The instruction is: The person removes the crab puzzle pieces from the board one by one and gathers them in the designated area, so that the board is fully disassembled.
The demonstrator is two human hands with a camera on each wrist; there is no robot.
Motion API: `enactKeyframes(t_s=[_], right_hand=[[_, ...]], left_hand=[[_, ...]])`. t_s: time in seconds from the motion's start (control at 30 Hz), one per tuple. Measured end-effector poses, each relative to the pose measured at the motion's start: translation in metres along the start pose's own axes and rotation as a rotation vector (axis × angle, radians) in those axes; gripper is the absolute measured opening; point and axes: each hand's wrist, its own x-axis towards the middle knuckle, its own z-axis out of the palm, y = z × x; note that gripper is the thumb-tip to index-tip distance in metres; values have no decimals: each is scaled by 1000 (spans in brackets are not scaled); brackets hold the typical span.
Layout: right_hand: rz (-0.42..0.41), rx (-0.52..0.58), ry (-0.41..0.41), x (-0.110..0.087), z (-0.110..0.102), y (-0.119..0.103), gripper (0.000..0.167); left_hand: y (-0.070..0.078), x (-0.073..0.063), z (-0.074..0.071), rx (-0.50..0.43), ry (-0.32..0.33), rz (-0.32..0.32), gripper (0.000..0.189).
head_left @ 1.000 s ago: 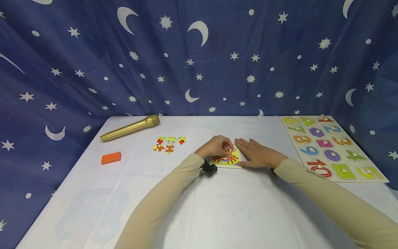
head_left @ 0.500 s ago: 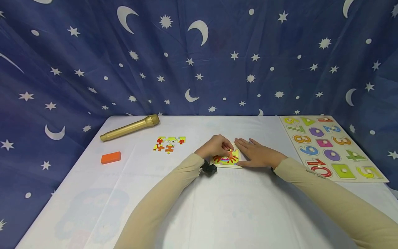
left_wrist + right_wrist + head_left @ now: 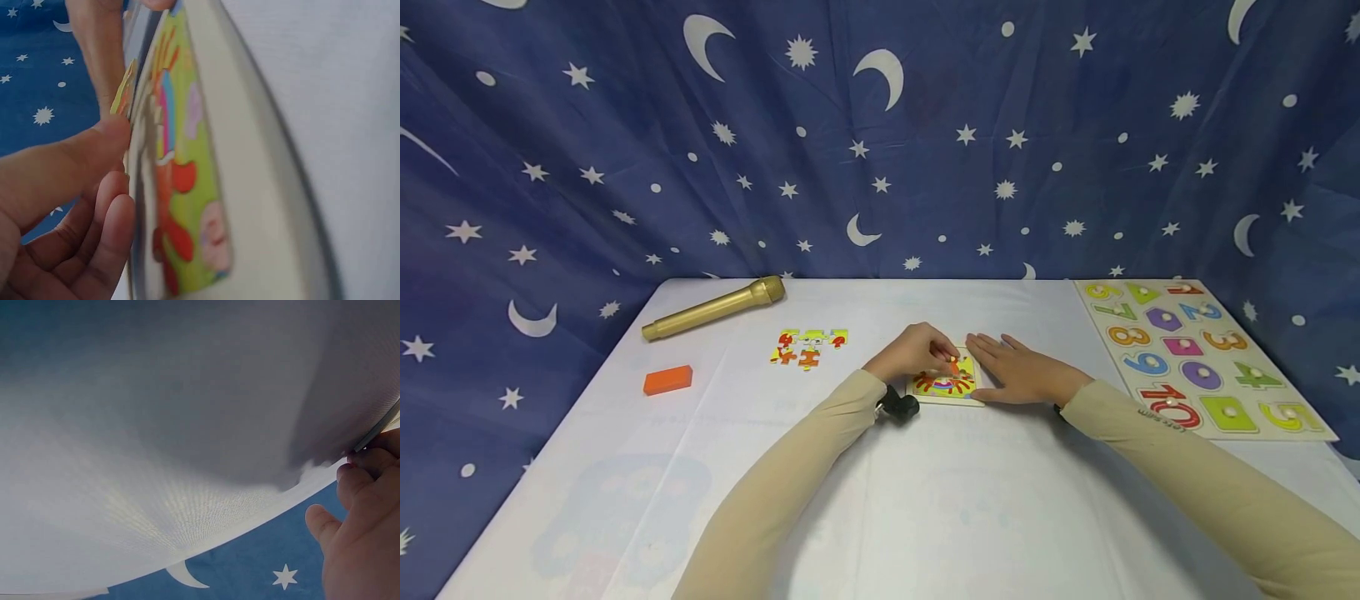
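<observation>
A small jigsaw board (image 3: 942, 400) with a crab picture lies on the table between both hands. My left hand (image 3: 919, 350) is over its left side and pinches a yellow and orange puzzle piece (image 3: 122, 94) between thumb and fingers. In the left wrist view that piece is tilted up, apart from the board's surface. My right hand (image 3: 1026, 373) lies with fingers extended along the board's right edge, touching it. Part of the picture is hidden by the left fingers.
Several loose puzzle pieces (image 3: 808, 358) lie left of the board. Farther left are a gold microphone (image 3: 715, 311) and an orange block (image 3: 667, 380). A number and shape peg board (image 3: 1120, 392) sits at the right. A blue curtain (image 3: 880, 167) hangs behind the table.
My left hand has shifted slightly left and up, and the pinched puzzle piece now stands up more visibly at its fingertips. The right hand has stayed in place.
</observation>
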Motion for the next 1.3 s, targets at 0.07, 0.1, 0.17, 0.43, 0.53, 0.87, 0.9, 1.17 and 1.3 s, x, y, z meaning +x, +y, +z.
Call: enactKeyframes(t_s=[0.07, 0.1, 0.17, 0.43, 0.53, 0.87, 0.9, 1.17, 1.3], right_hand=[[5, -2, -2, 0, 0, 0, 93], [7, -4, -3, 0, 0, -1, 93], [10, -2, -4, 0, 0, -1, 93], [22, 2, -10, -1, -2, -4, 92], [4, 1, 1, -2, -2, -3, 91], [-8, -4, 19, -3, -1, -2, 90], [-7, -5, 18, -3, -1, -3, 90], [-9, -6, 16, -4, -2, -3, 90], [-1, -5, 9, -3, -2, -4, 91]], left_hand=[[0, -3, -3, -1, 1, 6, 21], [0, -4, -5, -1, 3, 9, 21], [-1, -8, -11, -3, 8, 16, 22], [-14, -30, -45, -14, 64, 30, 24], [-25, -43, -58, -8, 91, 29, 25], [-67, -84, -94, 46, 146, -70, 26], [-71, -87, -96, 48, 147, -81, 26], [-91, -103, -99, 72, 111, -172, 24], [-96, -105, -98, 77, 97, -223, 26]])
